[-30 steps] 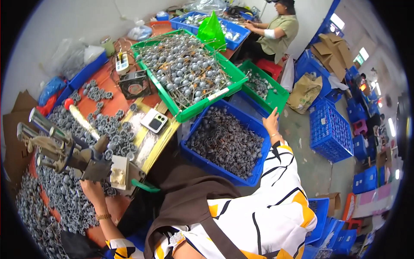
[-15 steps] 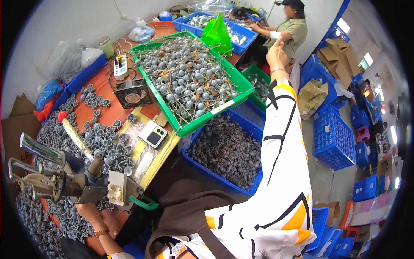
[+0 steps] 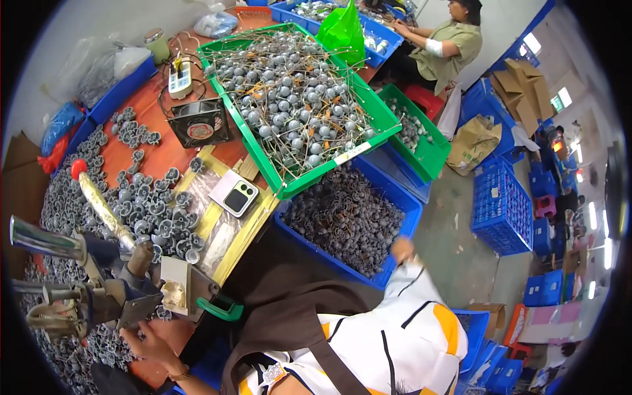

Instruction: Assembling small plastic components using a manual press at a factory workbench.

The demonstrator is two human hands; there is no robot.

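Left hand (image 3: 153, 347) low at desk (image 3: 161, 148), fingers spread, just beside grey caps (image 3: 141, 227) strewn there. Right arm forward, right hand (image 3: 403, 250) by blue bin (image 3: 409, 217) rim; blurred, can't tell finger state.

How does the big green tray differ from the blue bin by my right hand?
The green tray sits higher; the blue bin sits lower, partly hidden behind the tray in this view. The tray holds grey balls with thin sticks; the bin holds darker, smaller-looking pieces. Both are roughly rectangular and well filled.
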